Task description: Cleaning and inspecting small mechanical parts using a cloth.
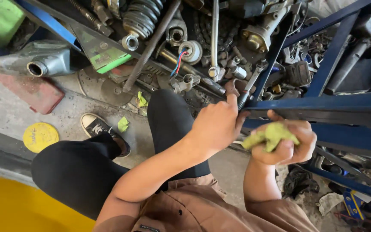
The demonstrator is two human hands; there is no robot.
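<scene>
Gripping a wrench (246, 92), the left hand (215, 124) nears the right hand (286, 141), clenched on a yellow-green rag (271, 135).

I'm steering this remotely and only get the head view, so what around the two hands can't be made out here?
- Left hand: it grips a dark tool handle; the handle's lower part is hidden inside the fist.
- Right hand: its palm is covered by the bunched yellow-green rag.
- Blue frame bar: runs off the right edge.
- Parts pile: small pieces overlap, too cluttered to identify; cut off by the top edge.
</scene>
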